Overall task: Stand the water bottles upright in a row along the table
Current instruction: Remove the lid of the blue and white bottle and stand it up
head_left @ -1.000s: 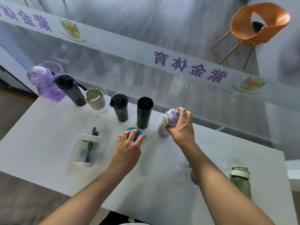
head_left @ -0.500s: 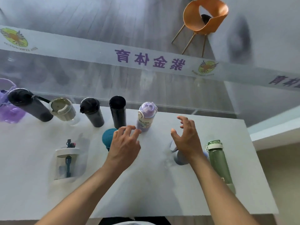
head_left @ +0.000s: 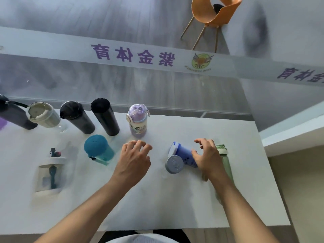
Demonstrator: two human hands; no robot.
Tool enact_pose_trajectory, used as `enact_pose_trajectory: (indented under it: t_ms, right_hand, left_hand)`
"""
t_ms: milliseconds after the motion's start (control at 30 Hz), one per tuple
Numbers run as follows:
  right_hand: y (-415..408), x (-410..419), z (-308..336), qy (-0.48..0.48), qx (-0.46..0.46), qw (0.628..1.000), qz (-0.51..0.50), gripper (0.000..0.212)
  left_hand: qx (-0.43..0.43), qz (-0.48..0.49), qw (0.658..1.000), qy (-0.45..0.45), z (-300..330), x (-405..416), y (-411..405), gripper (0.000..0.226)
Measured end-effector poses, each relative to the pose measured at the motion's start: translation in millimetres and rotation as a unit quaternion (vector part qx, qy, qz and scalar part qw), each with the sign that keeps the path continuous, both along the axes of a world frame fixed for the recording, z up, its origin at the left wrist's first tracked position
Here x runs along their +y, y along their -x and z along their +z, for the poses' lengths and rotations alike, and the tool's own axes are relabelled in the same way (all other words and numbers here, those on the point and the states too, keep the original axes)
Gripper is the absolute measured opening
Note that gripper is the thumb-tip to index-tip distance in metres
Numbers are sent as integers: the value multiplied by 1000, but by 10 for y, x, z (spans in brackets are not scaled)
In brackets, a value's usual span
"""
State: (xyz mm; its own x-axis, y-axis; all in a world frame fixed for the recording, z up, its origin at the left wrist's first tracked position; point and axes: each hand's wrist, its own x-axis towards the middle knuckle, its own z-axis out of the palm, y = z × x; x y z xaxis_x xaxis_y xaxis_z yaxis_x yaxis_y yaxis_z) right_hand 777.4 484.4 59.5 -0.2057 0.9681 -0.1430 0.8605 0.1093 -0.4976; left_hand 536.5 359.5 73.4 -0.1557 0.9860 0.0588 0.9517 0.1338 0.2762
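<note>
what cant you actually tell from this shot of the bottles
Head view only:
- Blue bottle: the right hand covers its far end; grip unclear.
- Green bottle: mostly hidden behind the right hand and forearm.
- Dark bottle: cut off by the left edge.
- Purple bottle's label: too small to read.

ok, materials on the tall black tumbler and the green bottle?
Black tumbler: opaque, dark, smooth cylinder with a dull sheen; probably coated metal, possibly plastic. Green bottle: pale green body that looks slightly see-through, likely frosted plastic, with a whitish collar.
</note>
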Motion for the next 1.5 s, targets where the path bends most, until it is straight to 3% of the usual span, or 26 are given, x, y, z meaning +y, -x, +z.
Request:
enact_pose_trajectory:
  t_ms: [167,367,667,767,867,1067,1500]
  right_hand:
    - [11,264,-229,98,-36,989,101,49]
    - [283,549,-443,170,-97,961,197,84]
    - [513,707,-650,185,-128,940,257,81]
    - [549,771,-578,155,-82,957,233,74]
    - [614,881,-412,126,14,975,184,83]
    - [731,939,-116,79,158,976,131,90]
    - [986,878,-196,39,198,971,127,87]
  left_hand:
    - [-7,69,997,16,-69,57,-256,29]
    - [-18,143,989,34,-105,-9,-489,27]
    - [-25,195,979,63,-156,-121,-459,26]
    - [-35,196,978,63,-176,-95,-453,25]
    - [-40,197,978,63,-179,-69,-445,25]
    - [-42,202,976,62,-178,-87,-379,31]
    - [-48,211,974,69,-193,-262,-320,30]
